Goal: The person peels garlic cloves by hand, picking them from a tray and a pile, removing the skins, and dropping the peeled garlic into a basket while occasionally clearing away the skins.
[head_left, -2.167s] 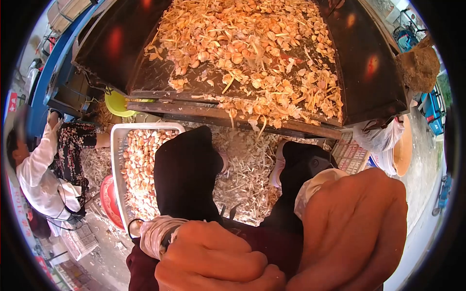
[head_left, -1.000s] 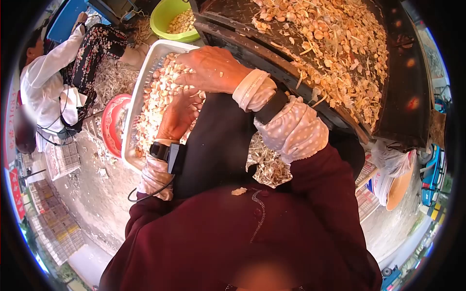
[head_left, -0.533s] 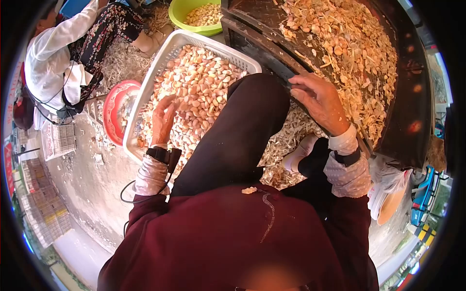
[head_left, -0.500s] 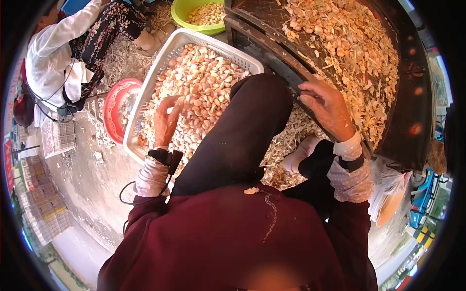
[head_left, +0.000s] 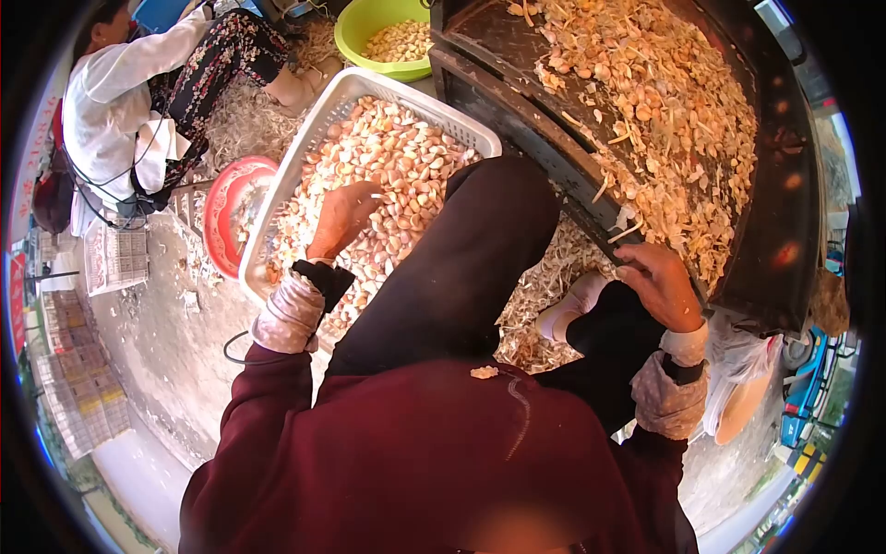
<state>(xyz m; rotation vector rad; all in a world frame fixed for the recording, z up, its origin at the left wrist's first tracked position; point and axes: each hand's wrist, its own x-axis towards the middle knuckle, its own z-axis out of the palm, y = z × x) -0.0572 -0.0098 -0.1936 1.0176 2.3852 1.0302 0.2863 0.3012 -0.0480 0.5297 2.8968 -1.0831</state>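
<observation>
My left hand (head_left: 347,218) is over the pale plastic basket (head_left: 323,88) on my left, low against the heap of garlic cloves (head_left: 406,175) inside it. Its fingers are curled in, and a small whitish bit shows at the tips; what they hold is hidden. On the other side of my raised knee, my right hand (head_left: 661,284) is beside the near edge of the dark tray (head_left: 517,69). Thumb and bent fingers stand apart there, with nothing visible between them. Loose garlic cloves and papery skins (head_left: 664,120) cover much of the tray.
A green basin (head_left: 349,37) of peeled cloves stands behind the basket. Left of the basket lies a red-and-white basin (head_left: 220,208). Another person (head_left: 115,120) sits at the upper left. Garlic skins (head_left: 544,277) litter the floor by my foot. A plastic bag (head_left: 743,355) lies at the right.
My left hand has moved slightly right over the cloves, and its fingers have curled in. My right hand has drawn back toward me along the tray edge.
</observation>
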